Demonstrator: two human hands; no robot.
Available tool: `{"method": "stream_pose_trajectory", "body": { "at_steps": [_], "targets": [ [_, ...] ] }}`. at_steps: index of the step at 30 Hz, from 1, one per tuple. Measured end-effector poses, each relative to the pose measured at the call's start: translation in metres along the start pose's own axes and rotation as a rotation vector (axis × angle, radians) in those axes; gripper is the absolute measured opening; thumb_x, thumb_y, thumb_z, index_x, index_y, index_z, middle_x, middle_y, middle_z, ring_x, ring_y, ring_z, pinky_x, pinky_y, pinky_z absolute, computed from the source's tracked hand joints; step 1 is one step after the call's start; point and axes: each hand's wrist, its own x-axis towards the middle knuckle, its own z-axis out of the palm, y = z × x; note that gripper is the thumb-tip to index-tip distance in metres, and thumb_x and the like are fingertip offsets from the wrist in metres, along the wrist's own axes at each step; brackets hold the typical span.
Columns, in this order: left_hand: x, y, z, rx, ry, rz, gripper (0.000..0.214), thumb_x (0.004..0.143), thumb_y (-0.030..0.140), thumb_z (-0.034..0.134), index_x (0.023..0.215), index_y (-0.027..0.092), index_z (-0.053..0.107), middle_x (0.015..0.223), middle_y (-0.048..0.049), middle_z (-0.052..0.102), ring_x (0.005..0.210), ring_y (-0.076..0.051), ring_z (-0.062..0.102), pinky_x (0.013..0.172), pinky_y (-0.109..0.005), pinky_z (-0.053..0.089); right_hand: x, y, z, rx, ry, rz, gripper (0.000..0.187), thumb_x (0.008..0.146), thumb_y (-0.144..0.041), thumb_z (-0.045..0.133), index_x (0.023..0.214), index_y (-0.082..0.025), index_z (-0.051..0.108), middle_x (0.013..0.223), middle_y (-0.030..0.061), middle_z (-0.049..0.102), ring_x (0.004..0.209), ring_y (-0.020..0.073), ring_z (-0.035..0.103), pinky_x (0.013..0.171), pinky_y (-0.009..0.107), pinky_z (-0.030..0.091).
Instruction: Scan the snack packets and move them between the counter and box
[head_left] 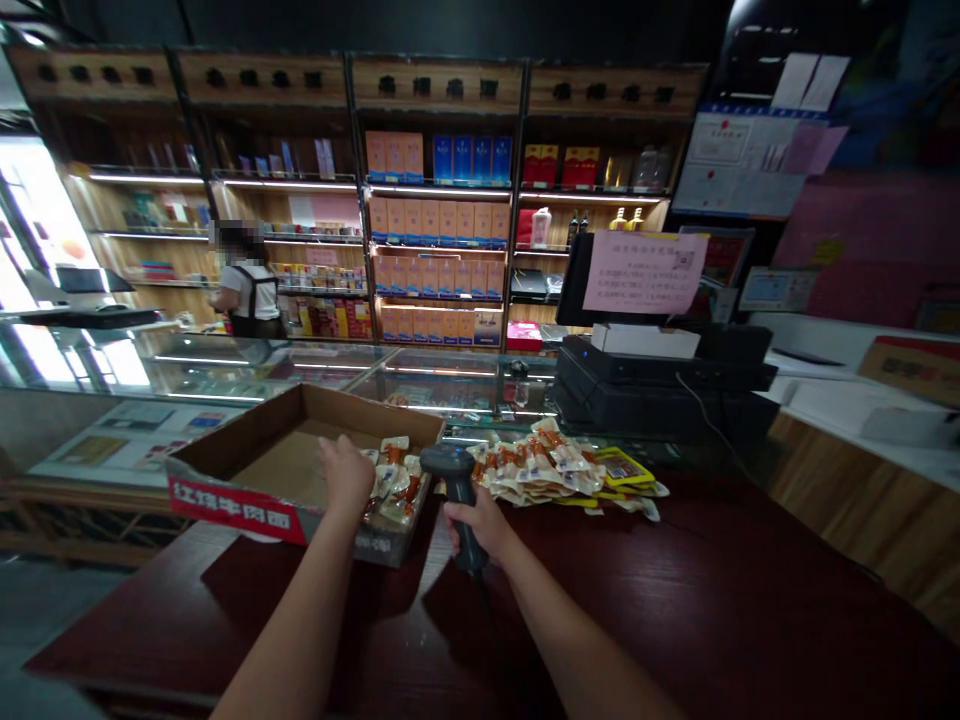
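Dark table (637, 600): scanner (463, 492) gripped by right hand (486, 522), twelve o'clock; left hand (346, 478) half-open, seemingly empty, held over box (240, 505), eleven o'clock. Few packets (397, 488) boxed, its three o'clock; larger pile (536, 465) unboxed, one o'clock.

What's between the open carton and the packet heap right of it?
Head view: a dark handheld scanner, gripped in the right hand, shows in the gap between the carton and the packet heap.

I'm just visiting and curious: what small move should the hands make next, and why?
Perhaps the left hand should reach for the loose pile of pale, orange-filled plastic packets: it appears empty over the brown cardboard box, which has room, while the right hand grips the dark grey handheld scanner.
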Motion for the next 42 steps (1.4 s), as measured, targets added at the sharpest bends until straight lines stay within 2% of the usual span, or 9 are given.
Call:
{"method": "stream_pose_trajectory", "body": {
  "at_steps": [2, 5, 10, 15, 20, 32, 37, 40, 42],
  "targets": [
    [-0.011, 0.016, -0.001, -0.052, 0.049, 0.061, 0.046, 0.075, 0.011, 0.043, 0.12, 0.006, 0.049, 0.143, -0.0247, 0.028, 0.134, -0.033, 0.026, 0.105, -0.048, 0.027, -0.005, 0.003, -0.009, 0.02, 0.037, -0.009, 0.025, 0.063, -0.032, 0.067, 0.07, -0.017, 0.047, 0.043, -0.0066, 0.052, 0.03, 0.0079, 0.044, 0.031, 0.02, 0.041],
    [-0.036, 0.043, 0.007, -0.258, 0.02, 0.216, 0.037, 0.079, 0.019, 0.044, 0.113, 0.013, 0.056, 0.135, -0.0161, 0.043, 0.128, -0.026, 0.038, 0.106, -0.039, 0.03, -0.016, 0.006, -0.027, 0.046, 0.118, -0.036, 0.029, 0.062, -0.032, 0.069, 0.074, -0.018, 0.046, 0.047, -0.0073, 0.053, 0.031, 0.0086, 0.046, 0.031, 0.021, 0.041],
    [-0.086, 0.071, 0.061, -0.593, -0.356, 0.205, 0.028, 0.077, 0.03, 0.051, 0.098, 0.015, 0.062, 0.099, -0.011, 0.065, 0.091, -0.022, 0.061, 0.086, -0.036, 0.045, -0.04, 0.004, -0.064, 0.044, 0.297, -0.107, 0.031, 0.064, -0.036, 0.069, 0.077, -0.019, 0.046, 0.05, -0.0068, 0.053, 0.033, 0.0087, 0.046, 0.033, 0.022, 0.043],
    [-0.101, 0.076, 0.117, -0.133, -0.478, 0.079, 0.037, 0.081, 0.041, 0.044, 0.081, 0.01, 0.065, 0.086, -0.0198, 0.066, 0.088, -0.03, 0.062, 0.08, -0.04, 0.043, -0.057, 0.009, -0.09, 0.029, 0.399, -0.176, 0.035, 0.066, -0.034, 0.067, 0.091, -0.016, 0.05, 0.051, -0.0075, 0.053, 0.034, 0.0084, 0.045, 0.034, 0.022, 0.043],
    [-0.092, 0.075, 0.141, 0.17, -0.484, 0.011, 0.056, 0.071, 0.058, 0.049, 0.089, 0.007, 0.065, 0.108, -0.0318, 0.057, 0.1, -0.043, 0.056, 0.076, -0.047, 0.042, -0.062, 0.018, -0.1, 0.02, 0.383, -0.175, 0.028, 0.067, -0.034, 0.067, 0.082, -0.017, 0.049, 0.051, -0.0069, 0.053, 0.034, 0.008, 0.045, 0.033, 0.021, 0.041],
    [-0.09, 0.087, 0.129, 0.307, -0.695, -0.035, 0.041, 0.068, 0.045, 0.057, 0.096, 0.016, 0.06, 0.106, -0.0206, 0.065, 0.099, -0.034, 0.061, 0.077, -0.041, 0.044, -0.06, 0.016, -0.101, 0.009, 0.333, -0.189, 0.027, 0.069, -0.035, 0.066, 0.075, -0.018, 0.046, 0.049, -0.007, 0.052, 0.034, 0.0086, 0.046, 0.034, 0.021, 0.042],
    [-0.098, 0.072, 0.122, 0.118, -0.522, 0.022, 0.029, 0.065, 0.035, 0.06, 0.087, 0.016, 0.059, 0.091, -0.0143, 0.067, 0.088, -0.028, 0.063, 0.074, -0.035, 0.046, -0.06, 0.015, -0.101, 0.024, 0.332, -0.194, 0.029, 0.067, -0.033, 0.068, 0.083, -0.018, 0.048, 0.054, -0.0068, 0.054, 0.034, 0.0085, 0.047, 0.033, 0.022, 0.042],
    [-0.106, 0.054, 0.114, -0.106, -0.327, 0.119, 0.029, 0.062, 0.028, 0.062, 0.087, 0.015, 0.059, 0.095, -0.0124, 0.065, 0.09, -0.025, 0.061, 0.08, -0.034, 0.046, -0.06, 0.014, -0.104, 0.021, 0.328, -0.169, 0.032, 0.067, -0.033, 0.067, 0.088, -0.018, 0.048, 0.054, -0.0071, 0.053, 0.034, 0.0087, 0.047, 0.034, 0.022, 0.043],
    [-0.111, 0.041, 0.107, -0.301, -0.302, 0.135, 0.032, 0.062, 0.031, 0.064, 0.09, 0.015, 0.06, 0.094, -0.0097, 0.065, 0.09, -0.024, 0.061, 0.082, -0.035, 0.046, -0.061, 0.012, -0.106, 0.0, 0.305, -0.143, 0.033, 0.068, -0.033, 0.067, 0.091, -0.018, 0.048, 0.054, -0.0073, 0.053, 0.035, 0.0088, 0.047, 0.034, 0.022, 0.043]
  ]
}}
